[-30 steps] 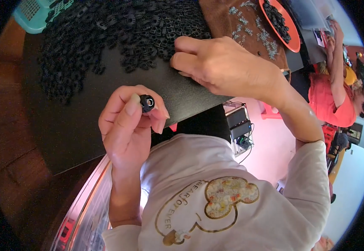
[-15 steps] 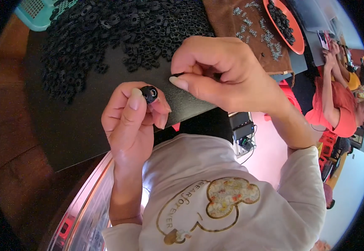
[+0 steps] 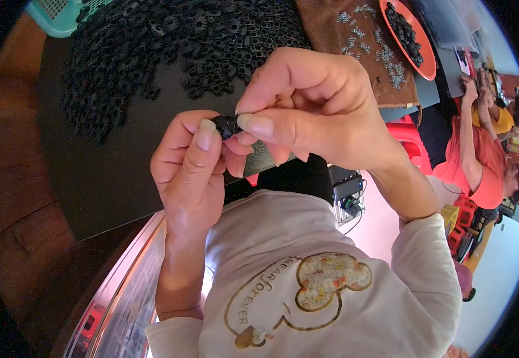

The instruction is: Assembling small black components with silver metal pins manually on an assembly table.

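Note:
My left hand (image 3: 189, 161) pinches a small rounded black plastic piece, like a cord lock body (image 3: 224, 126), between thumb and fingers. The thumb and index finger of my right hand (image 3: 331, 110) are closed at its right side, and their tips touch it. A smaller black part lies in that pinch, mostly hidden by the fingertips. Beyond my hands, a large heap of black plastic parts (image 3: 146, 53) covers much of the dark table (image 3: 116, 197). Small metal springs (image 3: 385, 53) are scattered on a brown cloth (image 3: 325, 30) at the far right.
An orange dish (image 3: 428, 67) of small black parts stands right of the cloth. A teal basket (image 3: 53, 21) sits at the far left corner. A red stool (image 3: 409, 140) is past my right forearm. Another person in a red shirt (image 3: 480, 161) works at the right.
My right hand has moved left and down, carrying its small black part to the piece in my left hand. The left hand has shifted slightly right, and the hands now meet.

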{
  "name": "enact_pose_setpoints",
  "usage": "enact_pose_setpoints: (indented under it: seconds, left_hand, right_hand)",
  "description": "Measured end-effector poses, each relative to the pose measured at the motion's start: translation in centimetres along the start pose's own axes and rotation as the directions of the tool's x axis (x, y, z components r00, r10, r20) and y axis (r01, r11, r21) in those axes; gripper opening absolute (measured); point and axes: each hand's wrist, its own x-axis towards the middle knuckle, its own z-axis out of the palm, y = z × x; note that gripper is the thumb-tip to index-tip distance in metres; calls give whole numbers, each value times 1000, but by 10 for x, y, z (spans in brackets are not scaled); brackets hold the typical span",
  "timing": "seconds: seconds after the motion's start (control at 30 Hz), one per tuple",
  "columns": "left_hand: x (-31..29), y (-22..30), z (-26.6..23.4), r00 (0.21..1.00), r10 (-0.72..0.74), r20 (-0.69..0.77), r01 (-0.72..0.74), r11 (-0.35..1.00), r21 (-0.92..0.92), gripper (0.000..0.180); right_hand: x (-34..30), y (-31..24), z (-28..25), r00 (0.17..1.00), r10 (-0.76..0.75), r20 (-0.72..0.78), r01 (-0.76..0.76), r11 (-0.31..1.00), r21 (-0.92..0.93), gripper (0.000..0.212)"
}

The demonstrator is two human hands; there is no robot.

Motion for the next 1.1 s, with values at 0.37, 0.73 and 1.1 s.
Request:
enact_pose_setpoints:
  seconds: [0.37,0.73,1.1]
  left_hand:
    - [-4,3,-1,999,-8,51,7,1000,22,22]
    - [-7,2,-2,996,-54,70,52,998,25,22]
    - [-5,2,5,997,-44,56,32,979,200,21]
  right_hand:
    - [-3,0,0,1000,-21,17,21,1000,-14,6]
    - [-9,0,-5,996,82,30,-82,997,4,5]
    - [-13,0,-9,999,24,45,-23,999,-34,5]
